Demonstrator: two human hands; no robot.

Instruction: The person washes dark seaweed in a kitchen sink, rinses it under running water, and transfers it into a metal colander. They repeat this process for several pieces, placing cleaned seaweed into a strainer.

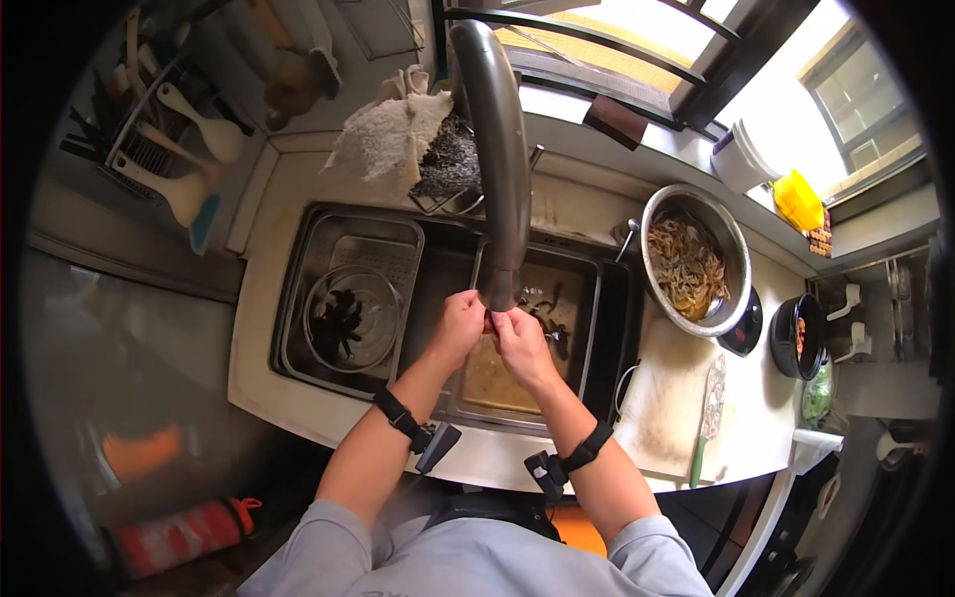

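Observation:
Under the spout of a metal faucet, my left hand and my right hand meet with fingertips together. Between them they pinch a small dark piece, mostly covered by the fingers, so its kind is unclear. Below them, the right sink basin holds shallow cloudy water. Several dark slender pieces lie in that water, right of my right hand. To the left, a clear bowl with a clump of dark pieces sits in a perforated metal tray in the left basin.
Right of the sink stands a metal bowl of stringy brown food. A green-handled knife lies on a stained board. Further right is a black pot. A pale cloth hangs behind the basins; utensils hang at left.

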